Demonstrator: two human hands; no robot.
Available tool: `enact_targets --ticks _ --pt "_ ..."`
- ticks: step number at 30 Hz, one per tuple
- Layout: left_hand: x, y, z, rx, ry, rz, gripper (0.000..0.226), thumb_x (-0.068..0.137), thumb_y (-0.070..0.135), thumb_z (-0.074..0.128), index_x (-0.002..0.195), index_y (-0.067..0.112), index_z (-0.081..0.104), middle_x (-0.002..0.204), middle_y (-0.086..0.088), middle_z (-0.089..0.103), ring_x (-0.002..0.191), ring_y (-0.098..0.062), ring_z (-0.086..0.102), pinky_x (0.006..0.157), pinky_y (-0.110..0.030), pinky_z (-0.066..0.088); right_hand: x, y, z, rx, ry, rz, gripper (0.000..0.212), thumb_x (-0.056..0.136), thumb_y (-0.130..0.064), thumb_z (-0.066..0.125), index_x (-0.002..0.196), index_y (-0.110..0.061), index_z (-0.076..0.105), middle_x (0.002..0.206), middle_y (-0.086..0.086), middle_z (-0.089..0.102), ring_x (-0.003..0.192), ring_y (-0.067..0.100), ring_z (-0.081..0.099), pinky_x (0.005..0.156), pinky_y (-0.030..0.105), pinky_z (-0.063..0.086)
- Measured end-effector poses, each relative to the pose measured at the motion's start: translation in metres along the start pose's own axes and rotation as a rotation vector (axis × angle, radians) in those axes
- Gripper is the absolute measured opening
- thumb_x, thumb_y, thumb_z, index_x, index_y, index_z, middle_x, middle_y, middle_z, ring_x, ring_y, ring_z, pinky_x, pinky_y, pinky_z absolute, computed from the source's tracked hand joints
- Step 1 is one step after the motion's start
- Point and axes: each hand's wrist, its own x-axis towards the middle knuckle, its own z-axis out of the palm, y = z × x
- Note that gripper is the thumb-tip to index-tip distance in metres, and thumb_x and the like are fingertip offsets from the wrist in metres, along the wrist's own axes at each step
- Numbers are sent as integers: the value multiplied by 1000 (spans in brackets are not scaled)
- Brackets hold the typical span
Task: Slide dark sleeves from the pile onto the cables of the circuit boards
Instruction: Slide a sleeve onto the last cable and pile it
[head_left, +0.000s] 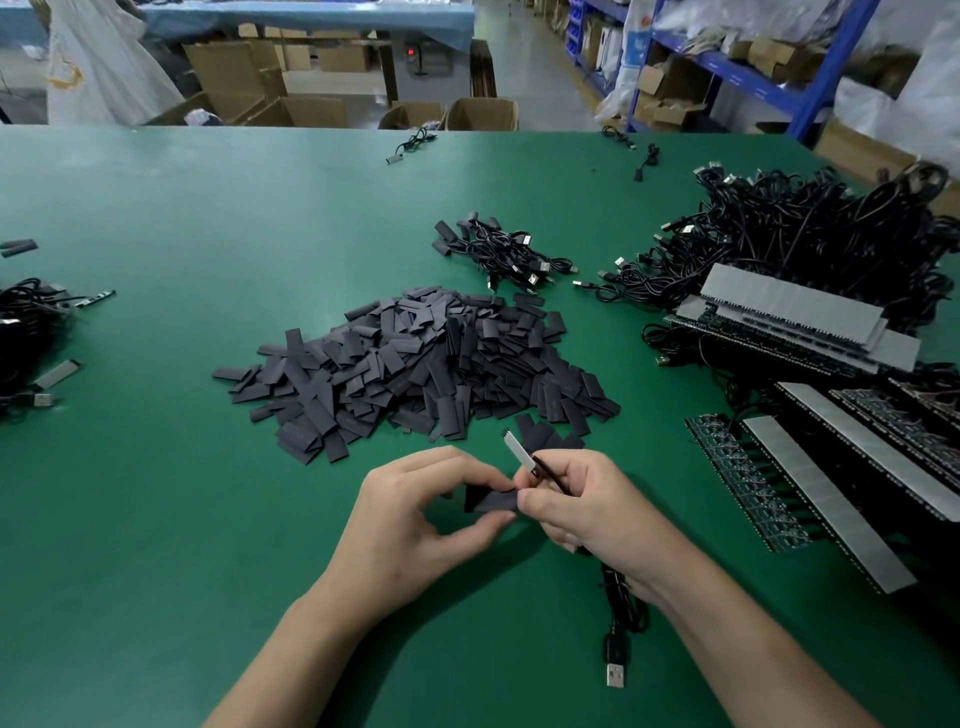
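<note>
A big pile of dark flat sleeves (415, 364) lies in the middle of the green table (182, 234). Just in front of it, my left hand (421, 514) pinches one dark sleeve (491, 501) between thumb and fingers. My right hand (587, 504) grips a small white circuit board (519, 454) where its black cable joins; the board sticks up to the left, above the sleeve. The cable (621, 603) hangs under my right wrist and ends in a USB plug (614, 675) on the table.
Stacked rows of circuit boards (810, 467) with tangled black cables (805, 234) fill the right side. A small bundle of sleeved cables (498, 249) lies behind the pile. More cables (26, 332) sit at the left edge. Cardboard boxes and blue shelving stand beyond the table.
</note>
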Motion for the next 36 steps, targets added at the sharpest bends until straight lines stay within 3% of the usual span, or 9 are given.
enact_targets --ticks 6,13,16,19,23,25,29,36 --pt "0 1 0 22 13 14 21 78 12 86 96 20 77 90 11 72 84 -9 70 76 -29 56 0 0 1 -21 -4 -9 17 87 -19 66 75 -31 71 52 -9 43 45 6 35 46 21 31" --pt "0 0 1 14 18 11 20 79 12 85 94 21 77 87 11 70 81 -13 68 73 -34 55 -1 1 1 -24 19 8 27 98 -2 63 79 -20 67 52 -7 42 45 8 33 47 25 28" --pt "0 -1 2 9 29 4 16 80 14 84 92 21 76 87 12 70 80 -12 68 70 -33 54 -1 1 1 -29 20 -4 24 96 -10 65 77 -25 69 53 -7 42 45 9 33 48 26 28" --pt "1 -3 0 -26 68 -19 13 81 19 83 91 23 75 87 16 70 80 -10 67 70 -27 51 -2 -2 -2 -13 8 -21 13 92 -31 67 81 -25 70 53 -5 39 47 11 32 51 27 32" --pt "3 -6 -5 -132 156 -119 12 82 35 78 94 32 75 93 15 75 84 -11 69 76 -25 53 -1 -1 -6 129 -5 -25 46 100 -57 49 86 -20 73 55 -4 30 48 14 31 50 24 35" --pt "2 -9 -6 -180 174 -179 13 81 36 79 94 34 76 93 13 76 85 -14 70 79 -26 54 0 0 -6 152 7 -20 49 102 -54 42 85 -19 72 55 -4 30 47 14 31 50 24 34" --pt "2 -13 -6 -214 162 -235 19 81 27 80 98 34 76 94 12 77 87 -14 71 82 -22 54 -3 -2 -9 16 -3 -43 29 97 -45 57 78 -24 62 55 -7 32 50 13 32 53 24 35" --pt "2 -16 -5 -212 140 -271 20 78 32 80 98 34 77 94 13 78 85 -13 72 84 -21 55 -6 -5 -9 -71 -94 -74 28 93 -40 62 73 -24 52 57 -10 34 50 10 29 52 26 28"
